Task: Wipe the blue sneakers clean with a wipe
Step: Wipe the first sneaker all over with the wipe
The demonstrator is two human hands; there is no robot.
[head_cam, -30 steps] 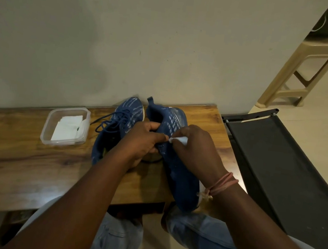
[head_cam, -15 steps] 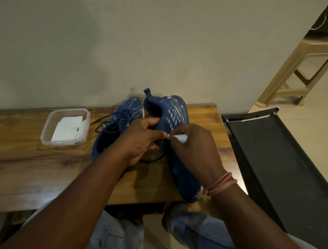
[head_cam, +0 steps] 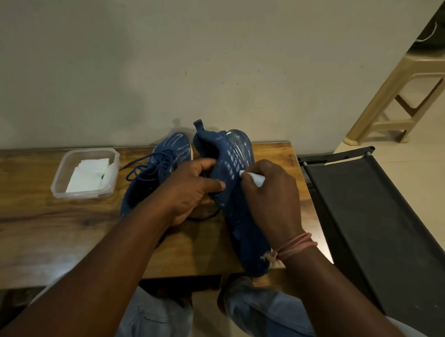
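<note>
Nearest me are the person's knees in pale jeans (head_cam: 153,326), tucked under the edge of the wooden worktop (head_cam: 28,229). Just beyond, the right hand (head_cam: 270,201), a pink thread band (head_cam: 294,244) at its wrist, pinches a small folded white wipe (head_cam: 253,178) between curled fingers and presses it against the side mesh of the held sneaker (head_cam: 229,196), which is tipped on edge with its toe overhanging the worktop toward the knees. The left hand (head_cam: 185,192) grips that shoe at the collar, thumb laid along the upper, steadying it. To wipe well here, I'd judge short firm strokes along the knit best, with the left hand bracing against the push and turning the shoe so each panel faces the wipe, and the wipe refolded once soiled. The second sneaker (head_cam: 160,167) lies flat just behind the left hand, laces loose, seemingly waiting. Further left sits a clear plastic container (head_cam: 59,177) holding spare wipes (head_cam: 87,175). Beyond the wall's corner stands a beige plastic stool (head_cam: 408,87).
</note>
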